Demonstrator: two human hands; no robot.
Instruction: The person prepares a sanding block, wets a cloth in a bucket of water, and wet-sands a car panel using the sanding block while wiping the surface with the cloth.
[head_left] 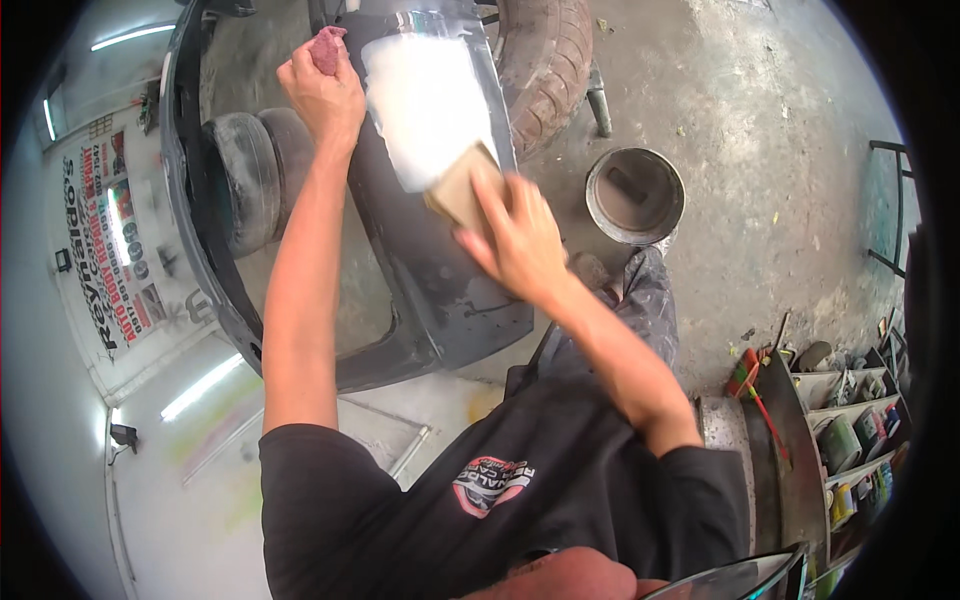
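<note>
A dark grey car body panel with a window opening (420, 270) stretches out in front of me. A smooth white patch of filler (425, 90) covers part of its surface. My right hand (520, 230) presses a flat tan sanding block (466, 188) against the near edge of that patch, with the fingers spread along the block's top and side. Further off and to the left, my left hand (325, 100) is closed around a crumpled reddish cloth (328, 52), above the panel's frame beside the white patch.
A round bucket (598, 205) with a dark block inside stands on the concrete floor (770, 180) to the right. One tyre (548, 85) lies beyond the panel; more tyres (243, 180) show through its opening. Shelves (815, 415) of bottles stand at lower right.
</note>
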